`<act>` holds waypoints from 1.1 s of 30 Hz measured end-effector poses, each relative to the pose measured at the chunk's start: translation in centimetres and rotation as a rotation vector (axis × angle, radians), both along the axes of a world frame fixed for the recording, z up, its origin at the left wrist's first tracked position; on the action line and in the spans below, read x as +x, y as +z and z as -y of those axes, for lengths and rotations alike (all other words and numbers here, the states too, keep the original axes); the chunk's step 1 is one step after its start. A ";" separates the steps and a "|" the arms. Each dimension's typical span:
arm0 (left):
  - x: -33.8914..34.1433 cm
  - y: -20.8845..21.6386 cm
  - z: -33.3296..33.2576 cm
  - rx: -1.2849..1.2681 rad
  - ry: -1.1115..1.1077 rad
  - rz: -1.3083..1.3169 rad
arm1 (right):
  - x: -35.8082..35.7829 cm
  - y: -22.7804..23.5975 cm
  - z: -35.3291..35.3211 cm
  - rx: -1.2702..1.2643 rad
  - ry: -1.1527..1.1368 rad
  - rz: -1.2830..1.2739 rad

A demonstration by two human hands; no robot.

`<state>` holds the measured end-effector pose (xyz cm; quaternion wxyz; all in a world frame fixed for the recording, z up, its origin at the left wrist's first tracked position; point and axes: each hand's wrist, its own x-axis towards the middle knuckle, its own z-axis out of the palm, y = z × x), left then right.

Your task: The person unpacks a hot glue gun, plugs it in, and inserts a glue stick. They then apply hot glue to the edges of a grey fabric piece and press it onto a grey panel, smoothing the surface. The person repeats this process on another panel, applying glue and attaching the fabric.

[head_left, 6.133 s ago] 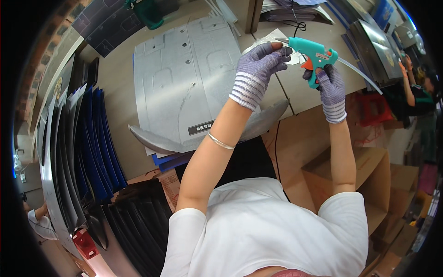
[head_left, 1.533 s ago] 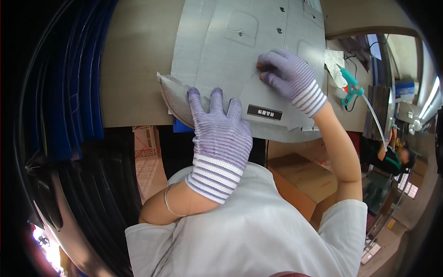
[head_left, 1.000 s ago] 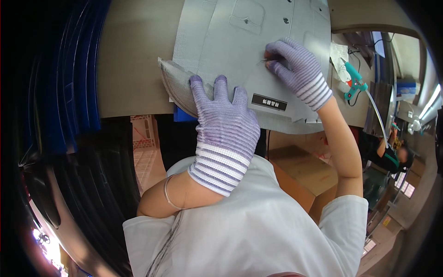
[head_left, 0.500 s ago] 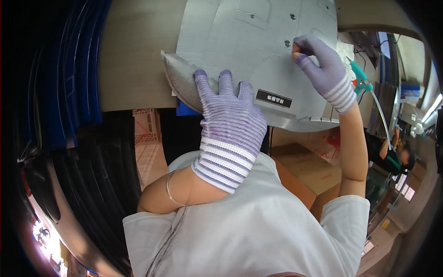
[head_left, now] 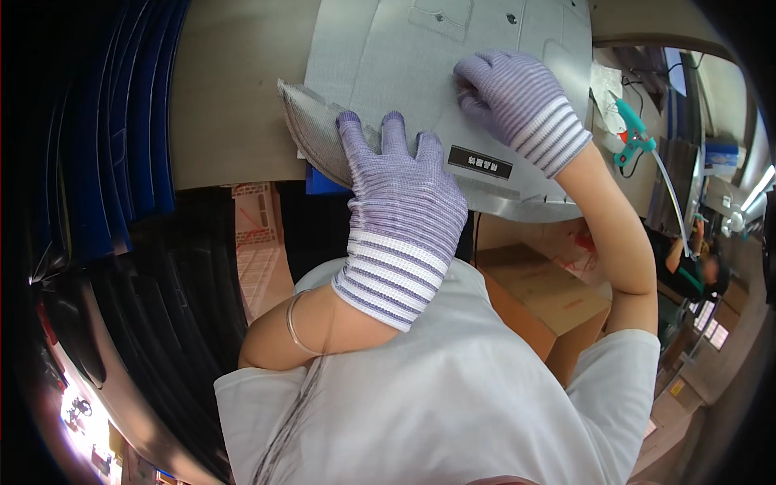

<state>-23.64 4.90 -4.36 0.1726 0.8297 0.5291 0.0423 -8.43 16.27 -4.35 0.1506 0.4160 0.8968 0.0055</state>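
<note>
A large grey sheet point(head_left: 372, 48), moulded like a floor mat, lies on the table. Its near left corner curls up into a rounded, mesh-textured flap point(head_left: 311, 125). My left hand point(head_left: 408, 194), in a purple and white striped knit glove, presses flat beside that flap with fingers spread. The right hand point(head_left: 525, 101), gloved alike, is over the sheet's right half, its fingers curled together; what they may hold is hidden. Between the hands, near the front edge, sits a small black label point(head_left: 479, 162) with pale writing. A round metal fitting point(head_left: 511, 18) shows farther up the sheet.
A teal glue gun point(head_left: 630, 133) with a pale cord stands right of the sheet, beside a clear plastic bag point(head_left: 606, 97). Blue-edged dark panels point(head_left: 145, 105) hang at the left. Below the table edge is a cardboard box point(head_left: 558, 295). Another person point(head_left: 687, 267) is at the far right.
My right hand has moved left across the sheet and turned, covering one of the round metal fittings. My left hand stays almost where it was.
</note>
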 end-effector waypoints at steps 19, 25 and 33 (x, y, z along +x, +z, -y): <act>0.1 0.4 0.0 0.010 0.024 -0.015 | 1.5 -0.2 0.8 -0.059 -0.009 -0.389; -0.1 0.0 0.4 0.039 0.054 0.002 | -0.9 0.9 0.7 -0.076 -0.035 -0.047; 0.0 1.0 0.5 0.013 0.072 0.016 | -1.3 0.9 0.2 -0.021 -0.261 -0.005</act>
